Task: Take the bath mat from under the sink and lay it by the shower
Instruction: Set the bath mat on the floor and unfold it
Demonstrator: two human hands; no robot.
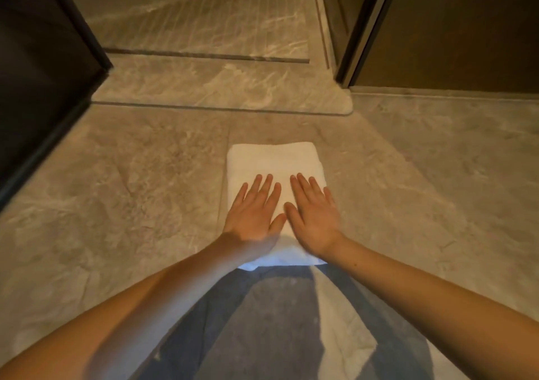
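A white bath mat (272, 161), folded into a thick rectangle, lies on the grey marble floor (131, 190) in front of me. Both of my hands lie flat on its near half, fingers straight and pointing away from me. My left hand (253, 213) covers the mat's left side and my right hand (313, 213) its right side, thumbs almost touching. The mat's near edge is partly hidden under my wrists. A raised marble threshold (221, 88) of the shower lies just beyond the mat, with the ribbed shower floor (189, 9) behind it.
A dark panel or door (38, 59) stands at the left, and a dark frame with a brown door (452, 29) at the right. My knees in grey trousers (262, 321) are at the bottom. Marble floor stretches to both sides of the mat.
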